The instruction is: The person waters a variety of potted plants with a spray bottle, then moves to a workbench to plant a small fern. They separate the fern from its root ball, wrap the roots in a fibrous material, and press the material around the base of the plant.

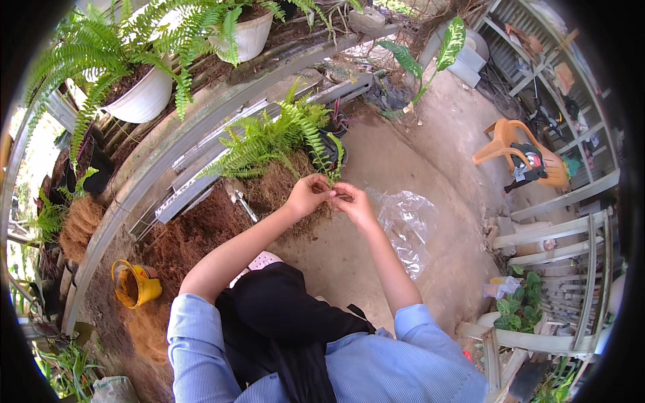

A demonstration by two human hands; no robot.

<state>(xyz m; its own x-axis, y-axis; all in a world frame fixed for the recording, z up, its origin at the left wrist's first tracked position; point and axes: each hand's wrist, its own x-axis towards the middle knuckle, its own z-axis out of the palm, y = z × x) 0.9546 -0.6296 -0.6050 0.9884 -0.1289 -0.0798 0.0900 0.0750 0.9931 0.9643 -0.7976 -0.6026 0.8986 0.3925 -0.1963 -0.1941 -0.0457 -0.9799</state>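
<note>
Both hands meet in front of me, fingertips pinched together around a small green fern sprig. My left hand and my right hand are closed at its lower end, where fine roots or fibres seem to hang; the exact grip is hidden by the fingers. Just beyond lies a fuller fern plant with a brown fibrous root mass. A trowel-like metal tool rests on the dark reddish soil pile, left of my left forearm.
A yellow bucket stands at the left by brown fibre. Crumpled clear plastic lies on the ground right of my right arm. Potted ferns in white pots line the ledge at upper left. An orange plastic chair is at the right.
</note>
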